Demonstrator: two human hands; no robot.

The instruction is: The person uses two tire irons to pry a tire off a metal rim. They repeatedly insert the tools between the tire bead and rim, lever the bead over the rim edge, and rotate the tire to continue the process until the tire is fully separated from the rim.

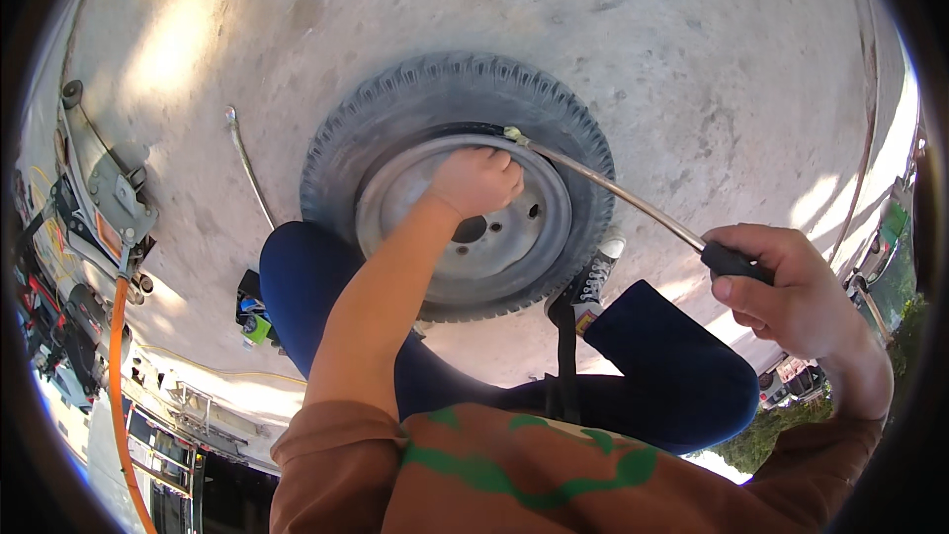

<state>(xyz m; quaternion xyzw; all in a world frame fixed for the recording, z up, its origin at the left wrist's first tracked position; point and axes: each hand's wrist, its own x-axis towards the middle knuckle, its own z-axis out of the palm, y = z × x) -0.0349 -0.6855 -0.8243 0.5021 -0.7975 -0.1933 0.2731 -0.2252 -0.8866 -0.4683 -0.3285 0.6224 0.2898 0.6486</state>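
A black tire (455,89) with a silver steel rim (395,213) lies flat on the floor before my knees. In my right hand (791,292) is the black handle of a long metal pry bar (633,196), gripped from the right side. The bar slants up and left to the rim's far edge, where a pale yellowish scrap (516,135) wraps or covers its tip. Just beside that tip, my left hand (479,181) is closed in a fist over the rim, near the center hole. Its palm is hidden, so anything inside it does not show.
Left of the tire, another metal bar (250,163) rests on the concrete floor (712,30). Farther left stands a floor jack (121,203) with an orange pole (117,386). A small black and green object (255,316) sits by my left knee. My shoe (598,272) is close to the tire.
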